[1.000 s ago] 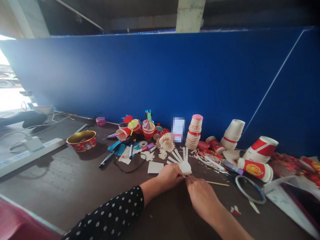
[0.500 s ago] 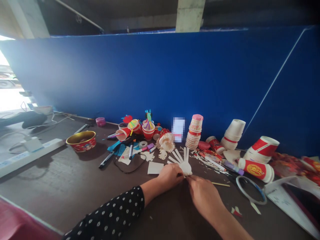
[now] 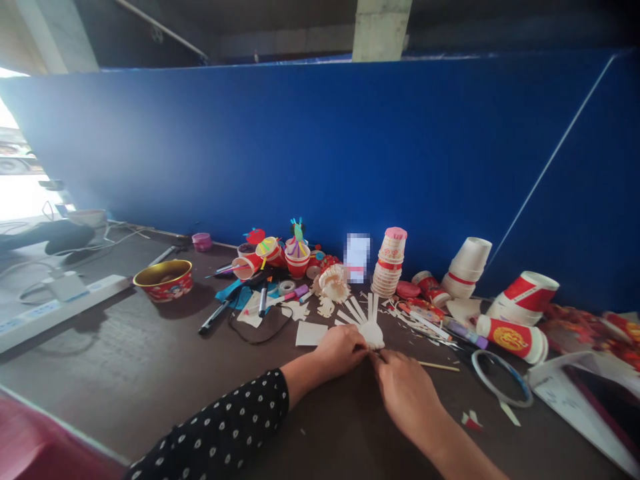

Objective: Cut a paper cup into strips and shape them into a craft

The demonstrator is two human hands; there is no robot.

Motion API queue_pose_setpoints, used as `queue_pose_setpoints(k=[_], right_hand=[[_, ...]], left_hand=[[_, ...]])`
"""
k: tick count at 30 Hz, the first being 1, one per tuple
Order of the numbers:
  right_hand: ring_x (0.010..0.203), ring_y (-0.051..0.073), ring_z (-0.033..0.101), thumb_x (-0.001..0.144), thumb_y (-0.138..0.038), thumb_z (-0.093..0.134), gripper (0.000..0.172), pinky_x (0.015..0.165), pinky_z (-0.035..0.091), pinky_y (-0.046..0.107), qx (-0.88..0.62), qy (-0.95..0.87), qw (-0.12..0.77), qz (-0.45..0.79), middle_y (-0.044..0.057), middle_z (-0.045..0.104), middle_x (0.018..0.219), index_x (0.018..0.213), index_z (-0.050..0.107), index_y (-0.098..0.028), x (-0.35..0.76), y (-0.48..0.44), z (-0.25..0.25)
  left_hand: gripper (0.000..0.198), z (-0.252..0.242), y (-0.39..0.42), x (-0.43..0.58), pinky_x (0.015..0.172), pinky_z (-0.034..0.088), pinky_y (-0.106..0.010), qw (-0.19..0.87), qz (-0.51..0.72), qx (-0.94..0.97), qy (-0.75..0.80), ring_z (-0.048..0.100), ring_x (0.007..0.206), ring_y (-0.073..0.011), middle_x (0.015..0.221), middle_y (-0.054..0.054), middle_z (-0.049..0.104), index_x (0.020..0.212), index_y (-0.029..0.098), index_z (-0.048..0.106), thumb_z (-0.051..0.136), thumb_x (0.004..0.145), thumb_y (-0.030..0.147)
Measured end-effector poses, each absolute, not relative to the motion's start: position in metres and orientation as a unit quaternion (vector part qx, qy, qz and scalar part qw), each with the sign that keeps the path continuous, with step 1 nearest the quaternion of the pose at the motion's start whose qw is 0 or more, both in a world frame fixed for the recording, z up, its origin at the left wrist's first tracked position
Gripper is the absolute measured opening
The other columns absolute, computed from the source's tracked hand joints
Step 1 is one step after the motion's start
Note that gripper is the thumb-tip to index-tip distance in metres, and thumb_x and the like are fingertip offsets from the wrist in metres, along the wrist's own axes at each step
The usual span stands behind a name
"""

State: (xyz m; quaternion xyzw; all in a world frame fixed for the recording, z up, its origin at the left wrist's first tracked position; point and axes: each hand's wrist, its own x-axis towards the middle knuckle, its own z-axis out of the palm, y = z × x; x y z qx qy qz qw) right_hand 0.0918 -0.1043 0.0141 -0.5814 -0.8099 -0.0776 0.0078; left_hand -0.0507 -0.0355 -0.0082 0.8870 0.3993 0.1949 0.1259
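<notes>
A white paper cup (image 3: 371, 333), cut into long strips that fan out away from me, lies on the dark table. At its near edge, the fingers of my left hand (image 3: 341, 351) are pinched together on it from the left. My right hand (image 3: 404, 385) meets them from the right, fingertips closed at the same edge. What exactly lies between the fingertips is hidden. A thin wooden stick (image 3: 439, 367) rests beside my right hand. Just beyond my left wrist is a white card (image 3: 311, 335).
Stacked paper cups (image 3: 387, 267) stand behind, with more cups (image 3: 467, 267) and a lying red cup (image 3: 513, 339) to the right. A tape ring (image 3: 477, 380) is nearby. Markers (image 3: 214, 318), decorated cups (image 3: 297, 259), a gold-lined bowl (image 3: 164, 283) and a power strip (image 3: 65, 313) are left.
Both hands stay at the cup's near edge, with only a slight shift of the fingers. My right hand's fingertips sit a touch further left. The objects around are unchanged.
</notes>
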Motion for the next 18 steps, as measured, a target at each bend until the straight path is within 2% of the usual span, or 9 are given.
queue_pose_setpoints(k=[6,13,18], right_hand=[[0.091,0.022,0.06,0.084,-0.008,0.034,0.039,0.073,0.041,0.03,-0.584,-0.808,0.001,-0.077,0.011,0.065,0.099,0.111,0.06,-0.02,0.0915,-0.103,0.0173],[0.092,0.024,0.059,0.084,-0.006,0.032,0.041,0.076,0.042,0.033,-0.585,-0.808,-0.001,-0.071,0.013,0.064,0.101,0.112,0.059,-0.017,0.0897,-0.1028,0.0151],[0.091,0.022,0.06,0.083,-0.006,0.032,0.039,0.075,0.042,0.03,-0.576,-0.816,0.014,-0.048,0.012,0.065,0.101,0.109,0.06,-0.017,0.0952,-0.1013,0.0157]], left_hand=[[0.014,-0.0071,-0.0362,-0.0518,0.067,0.042,-0.022,0.132,0.209,0.886,0.392,0.057,0.073,-0.0162,0.075,-0.005,0.065,0.076,0.015,0.067,0.054,0.072,0.012],[0.015,-0.0104,-0.0327,-0.0517,0.071,0.042,-0.022,0.124,0.201,0.895,0.379,0.058,0.079,-0.0163,0.079,-0.004,0.066,0.078,0.017,0.069,0.054,0.078,0.016],[0.017,-0.0109,-0.0329,-0.0506,0.075,0.043,-0.025,0.117,0.188,0.889,0.402,0.058,0.083,-0.0178,0.083,-0.004,0.066,0.08,0.018,0.068,0.051,0.082,0.019]])
